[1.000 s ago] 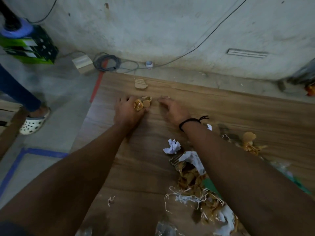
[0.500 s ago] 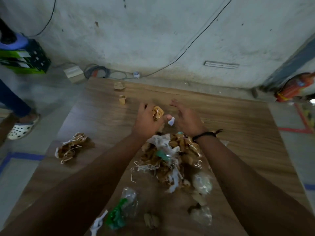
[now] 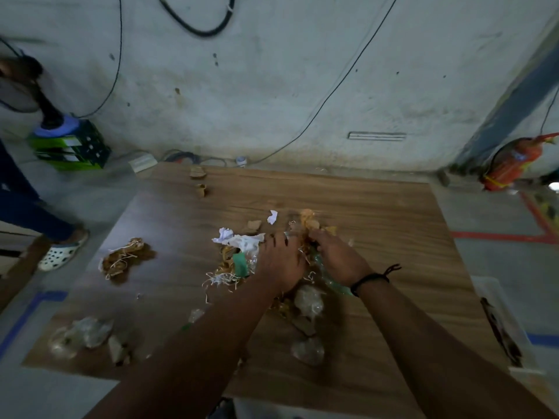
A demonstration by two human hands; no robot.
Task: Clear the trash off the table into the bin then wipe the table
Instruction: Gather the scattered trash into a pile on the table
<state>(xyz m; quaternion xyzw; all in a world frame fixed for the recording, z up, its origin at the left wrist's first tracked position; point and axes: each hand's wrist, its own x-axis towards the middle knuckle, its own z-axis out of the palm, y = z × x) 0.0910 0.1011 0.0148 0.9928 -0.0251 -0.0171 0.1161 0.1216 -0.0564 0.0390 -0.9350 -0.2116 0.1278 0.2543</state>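
Observation:
A heap of trash [image 3: 239,261], made of white paper, brown shreds, a green scrap and clear plastic, lies mid-table on the wooden table [image 3: 378,213]. My left hand [image 3: 281,261] lies on the heap's right side with its fingers bent down into the shreds. Close beside it, my right hand [image 3: 335,258] grips a brown crumpled wad [image 3: 308,220] at the heap's far edge. A green-tinted plastic wrapper [image 3: 332,282] runs under my right wrist. Both hands are blurred.
A brown shred clump [image 3: 124,258] lies to the left and clear wrappers [image 3: 81,334] at the near-left corner. Cardboard bits [image 3: 199,181] sit at the far edge, plastic wads [image 3: 308,350] near me. A translucent bin [image 3: 496,316] stands off the table's right side. A person's foot [image 3: 63,252] is on the left.
My view has pulled back and up, showing more of the table. Both hands came nearer and rightward onto the heap, and the white scrap now lies loose beyond them.

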